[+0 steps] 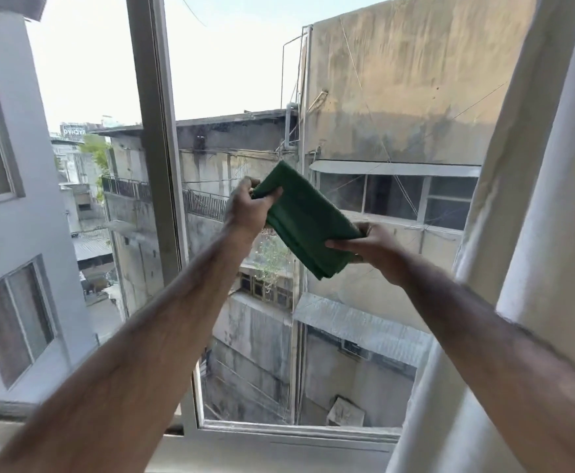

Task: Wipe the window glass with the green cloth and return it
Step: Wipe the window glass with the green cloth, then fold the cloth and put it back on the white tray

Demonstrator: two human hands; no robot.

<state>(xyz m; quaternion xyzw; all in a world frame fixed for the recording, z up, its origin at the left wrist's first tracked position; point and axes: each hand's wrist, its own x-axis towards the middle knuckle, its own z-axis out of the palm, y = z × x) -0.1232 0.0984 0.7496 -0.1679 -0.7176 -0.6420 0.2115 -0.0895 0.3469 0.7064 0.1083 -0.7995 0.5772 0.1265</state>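
head view: left hand (245, 209) and right hand (369, 245) both grip folded green cloth (304, 220).

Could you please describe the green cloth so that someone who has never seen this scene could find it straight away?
Look at the large window pane right of the grey upright frame. In front of it, the left hand and right hand hold the folded green cloth between them. It is the only vivid green thing against grey buildings.
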